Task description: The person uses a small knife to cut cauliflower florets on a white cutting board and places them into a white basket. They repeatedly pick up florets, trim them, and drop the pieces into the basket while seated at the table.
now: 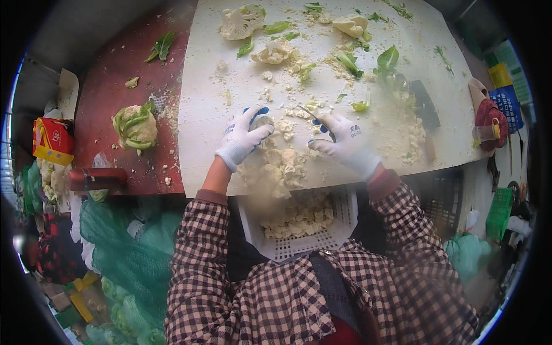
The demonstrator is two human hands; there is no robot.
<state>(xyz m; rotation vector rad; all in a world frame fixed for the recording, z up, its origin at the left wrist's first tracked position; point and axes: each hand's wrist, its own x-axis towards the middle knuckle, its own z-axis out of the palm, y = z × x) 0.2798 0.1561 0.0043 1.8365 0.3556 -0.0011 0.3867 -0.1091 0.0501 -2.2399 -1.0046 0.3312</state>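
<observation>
Both hands wear white gloves with blue palms above a white board (202,129). My left hand (243,136) has its fingers curled around a small pale piece of cauliflower (262,125), partly hidden by the fingers. My right hand (347,142) grips a small curved knife (307,113), its blade pointing up and left toward the board's middle. Between and below the hands lies a pile of cut cauliflower florets (282,166), near the board's front edge. A white plastic basket (351,211) holding more florets stands just below that edge.
A leafy cauliflower head (136,127) sits on the red surface (103,86) at left, above a red cylindrical object (99,179). A cleaver (424,103) lies at right. Cut cauliflower chunks (241,23) and leaves (387,60) lie farther back. Green netting (125,250) hangs lower left.
</observation>
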